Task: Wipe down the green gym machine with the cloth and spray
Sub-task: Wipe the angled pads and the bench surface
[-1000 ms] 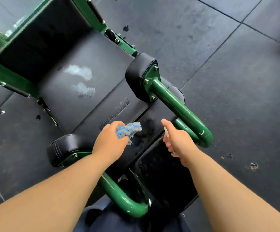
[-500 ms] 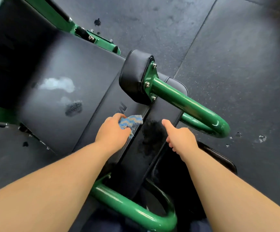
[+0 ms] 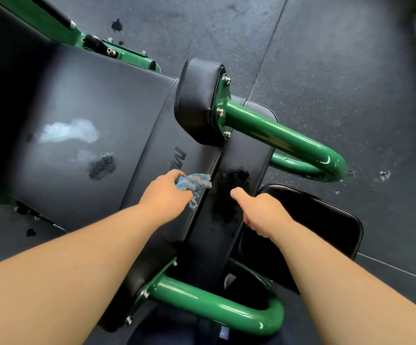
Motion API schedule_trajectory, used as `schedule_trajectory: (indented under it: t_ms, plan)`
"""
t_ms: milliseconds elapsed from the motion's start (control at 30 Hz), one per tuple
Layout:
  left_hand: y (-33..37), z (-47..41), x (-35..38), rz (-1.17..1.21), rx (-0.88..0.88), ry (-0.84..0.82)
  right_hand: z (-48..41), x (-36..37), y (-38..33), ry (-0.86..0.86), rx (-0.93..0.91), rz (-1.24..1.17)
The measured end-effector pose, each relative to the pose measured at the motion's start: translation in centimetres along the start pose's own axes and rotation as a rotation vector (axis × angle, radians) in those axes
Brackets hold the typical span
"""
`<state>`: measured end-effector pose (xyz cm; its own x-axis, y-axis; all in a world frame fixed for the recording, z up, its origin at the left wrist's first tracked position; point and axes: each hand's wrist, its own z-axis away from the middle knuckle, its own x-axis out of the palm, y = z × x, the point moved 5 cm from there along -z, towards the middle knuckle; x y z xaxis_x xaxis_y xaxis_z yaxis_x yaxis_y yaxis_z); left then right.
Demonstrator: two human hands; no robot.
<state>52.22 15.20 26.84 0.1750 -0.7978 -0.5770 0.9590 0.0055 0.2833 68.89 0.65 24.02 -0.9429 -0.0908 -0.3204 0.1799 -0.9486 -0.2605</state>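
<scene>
Grips cloth (image 3: 194, 182) in left hand (image 3: 167, 194), fingers curled round it, right on the seam between wide pad (image 3: 90, 95) and narrow pad (image 3: 244, 155) of the machine (image 3: 127, 56). Holds right hand (image 3: 261, 211) at the narrow pad's right edge, thumb out, fingers curled under; cannot tell whether they clasp anything. Shows wet blotches between the 2 hands and 2 more patches on the wide pad. Leaves open pad left of the cloth. Boxes in the narrow pad with bolster (image 3: 199, 95) and far loop (image 3: 326, 165) ahead, near loop (image 3: 214, 305) behind. Opens onto bare floor (image 3: 351, 70) at right.
</scene>
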Motion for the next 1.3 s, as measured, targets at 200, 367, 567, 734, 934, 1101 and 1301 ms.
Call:
schedule_trajectory:
  t_ms: [200, 367, 567, 734, 934, 1101, 1301]
  plan:
    - [0.5, 0.9, -0.2, 0.002, -0.013, 0.044, 0.9, -0.6, -0.1, -0.006, -0.142, 0.360]
    - [1.2, 1.5, 0.3, -0.070, 0.023, 0.037, 1.1, -1.4, -1.9, 0.049, -0.217, 0.334]
    - [-0.4, 0.6, -1.0, -0.084, 0.023, -0.029, 3.6, 5.2, 0.7, -0.103, -0.108, 0.360]
    - [-0.8, -0.3, -2.5, -0.162, 0.106, -0.099, 1.2, -0.5, -1.6, 0.282, -0.026, -0.131]
    - [0.5, -1.9, -5.2, -0.231, 0.292, -0.163, 0.7, -1.0, -4.4, 0.416, 0.104, -0.579]
    - [0.1, -2.8, -5.4, -0.252, 0.365, -0.213, 1.3, -0.6, -5.6, 0.427, 0.136, -0.739]
    - [-0.9, -2.9, -4.7, -0.285, 0.351, -0.249, 2.7, 0.3, -4.6, 0.360, 0.191, -0.734]
